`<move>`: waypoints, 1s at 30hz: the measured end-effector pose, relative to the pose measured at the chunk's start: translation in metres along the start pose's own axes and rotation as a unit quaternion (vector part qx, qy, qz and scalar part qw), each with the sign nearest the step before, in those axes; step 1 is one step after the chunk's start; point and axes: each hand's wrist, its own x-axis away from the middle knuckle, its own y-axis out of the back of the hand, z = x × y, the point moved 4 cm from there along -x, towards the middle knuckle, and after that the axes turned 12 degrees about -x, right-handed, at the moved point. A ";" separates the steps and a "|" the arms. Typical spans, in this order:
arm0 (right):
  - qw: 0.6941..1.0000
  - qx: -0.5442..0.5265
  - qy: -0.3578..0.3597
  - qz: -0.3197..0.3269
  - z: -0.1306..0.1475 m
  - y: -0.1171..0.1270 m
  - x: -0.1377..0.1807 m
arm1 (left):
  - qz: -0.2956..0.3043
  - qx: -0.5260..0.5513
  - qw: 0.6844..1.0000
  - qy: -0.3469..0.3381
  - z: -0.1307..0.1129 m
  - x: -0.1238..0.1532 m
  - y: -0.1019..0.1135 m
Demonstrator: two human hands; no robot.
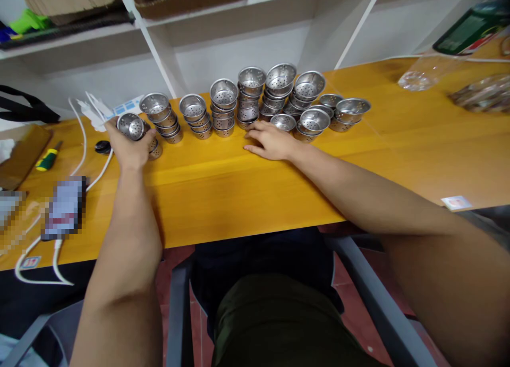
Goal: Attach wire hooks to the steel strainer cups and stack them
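Small perforated metal cups stand in several stacks along the back of the yellow wooden table (pixel 255 197). My left hand (pixel 129 146) is wrapped round the leftmost stack of cups (pixel 130 126), which leans slightly. Just right of it rises another stack (pixel 156 109), then a shorter one (pixel 193 112) and a taller one (pixel 223 99). My right hand (pixel 271 140) lies on the table with fingers stretched out, fingertips close to the base of a tall stack (pixel 252 83). A low cup (pixel 283 124) sits right behind that hand, with more stacks (pixel 314 121) to its right.
At left are a phone (pixel 64 207) on a white cable, a screwdriver (pixel 48 159), a black round object (pixel 102 147) and a white power strip (pixel 123 107). A plastic bottle (pixel 450 51) lies at right. White shelving (pixel 243 43) stands behind.
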 end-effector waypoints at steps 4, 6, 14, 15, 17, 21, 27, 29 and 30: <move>1.000 0.008 -0.007 0.000 -0.006 0.000 -0.001 | -0.015 0.002 1.000 -0.005 0.004 -0.002 -0.004; 1.000 0.004 -0.001 -0.002 -0.005 0.000 0.000 | -0.018 0.003 1.000 -0.006 0.005 -0.002 -0.005; 1.000 -0.022 0.011 -0.009 -0.001 0.002 0.006 | -0.048 0.008 0.999 0.000 -0.002 -0.001 0.000; 1.000 -0.023 0.009 -0.009 -0.001 0.002 0.007 | -0.049 0.009 0.999 -0.002 -0.004 0.000 0.001; 1.000 -0.029 0.005 -0.011 -0.002 0.002 0.008 | -0.044 0.016 0.999 -0.010 -0.006 0.001 0.001; 0.999 -0.042 0.004 -0.015 -0.001 0.002 0.010 | -0.020 0.023 0.999 -0.012 -0.003 0.003 -0.001; 0.999 -0.046 -0.001 -0.014 0.001 0.004 0.011 | -0.057 0.013 0.997 -0.051 -0.006 -0.002 0.011; 0.999 -0.045 0.002 -0.017 0.005 0.009 0.010 | -0.113 -0.008 0.991 -0.075 -0.019 -0.002 0.022; 0.999 -0.045 0.006 -0.023 0.010 0.012 0.011 | -0.135 -0.023 0.986 -0.091 -0.028 0.001 0.027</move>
